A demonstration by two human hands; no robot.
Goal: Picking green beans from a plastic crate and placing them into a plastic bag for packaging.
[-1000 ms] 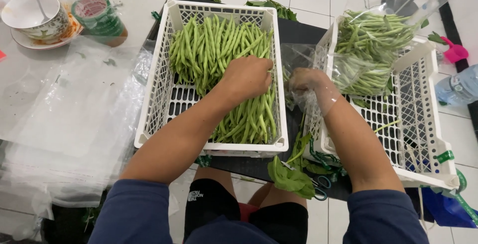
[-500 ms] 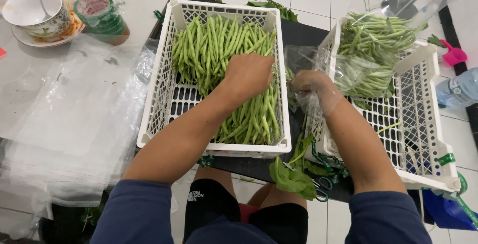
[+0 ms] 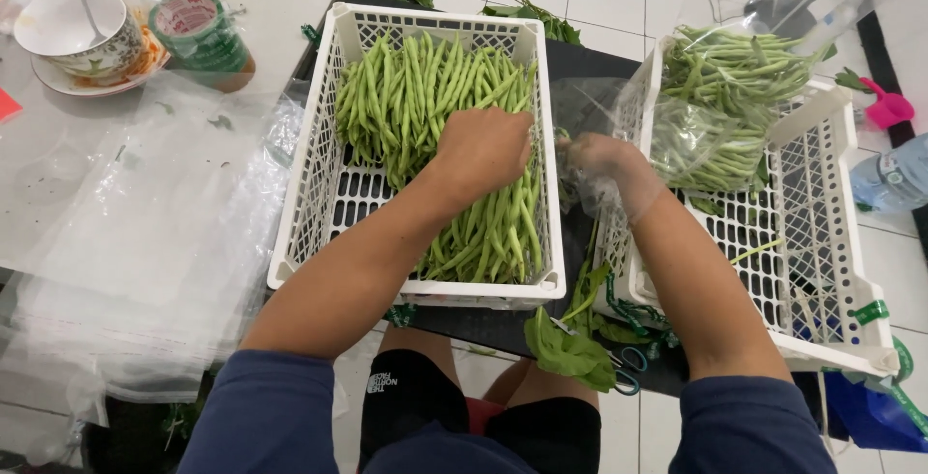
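- Left hand [image 3: 488, 148] was down in the white crate [image 3: 307, 184], fingers curled round a bunch of green beans [image 3: 425, 97].
- Right hand [image 3: 604, 170] sat between the crates, seemingly inside a clear plastic bag [image 3: 696, 136]; hard to tell through the film, looked clenched on it.
- Second crate [image 3: 822, 242] held bagged beans.
- Doing it well probably meant keeping the beans parallel and the bag mouth wide.

Loose green beans [image 3: 425, 97] heaped in white crate [image 3: 319, 184].

Bare slatted floor left in white crate [image 3: 319, 184]; green beans [image 3: 435, 97] crowd the rest.
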